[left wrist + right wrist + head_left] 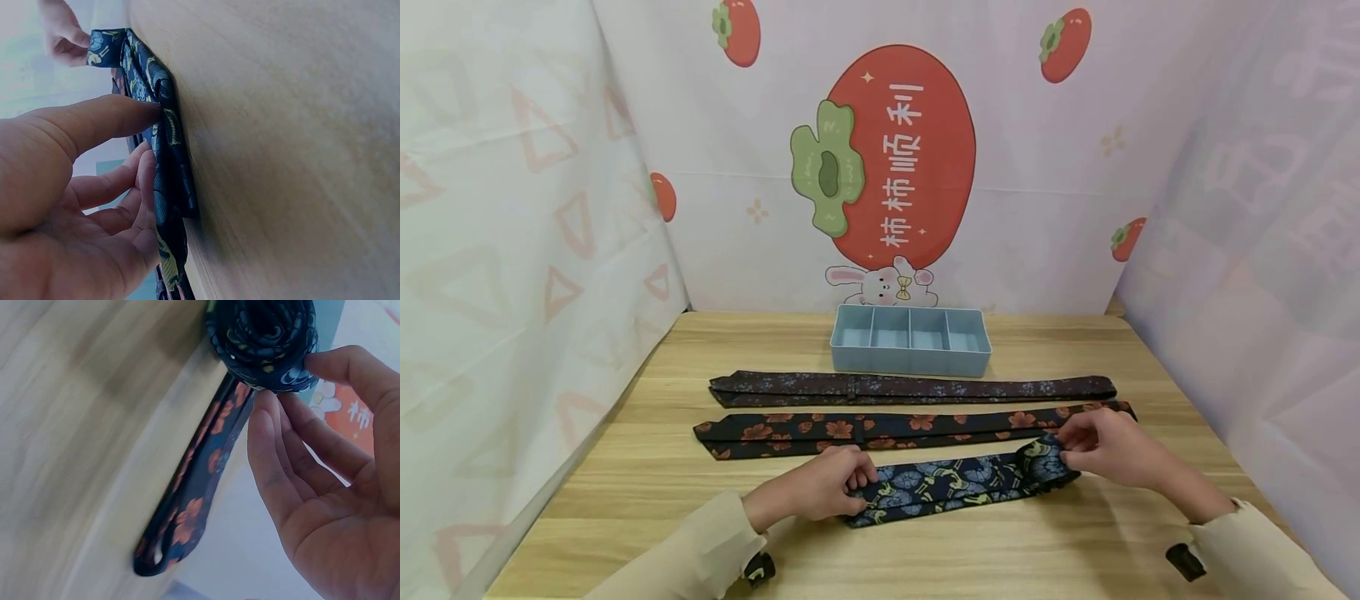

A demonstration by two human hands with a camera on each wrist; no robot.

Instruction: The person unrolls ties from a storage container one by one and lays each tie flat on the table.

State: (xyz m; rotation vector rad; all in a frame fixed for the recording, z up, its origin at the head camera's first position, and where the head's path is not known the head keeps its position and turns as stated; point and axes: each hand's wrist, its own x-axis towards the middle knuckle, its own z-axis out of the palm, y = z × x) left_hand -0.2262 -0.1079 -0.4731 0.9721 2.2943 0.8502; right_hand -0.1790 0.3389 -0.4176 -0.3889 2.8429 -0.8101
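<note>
A dark blue necktie (940, 485) with blue and yellow figures lies nearest the person, its right end wound into a roll (1043, 463). My right hand (1112, 450) pinches this roll between thumb and fingers; in the right wrist view the coiled layers (262, 331) show from the side. At the other end, my left hand (831, 485) holds the flat part of the tie. The left wrist view has the thumb (112, 119) and fingertips against the fabric (165, 144). The tie's left tip is partly hidden by the left hand.
Behind lies a black necktie with orange flowers (917, 423), and beyond it a dark maroon necktie with small blue flowers (940, 388), both stretched out lengthwise. A light blue tray with several compartments (910, 362) stands at the back of the wooden table (925, 558), before a printed cloth.
</note>
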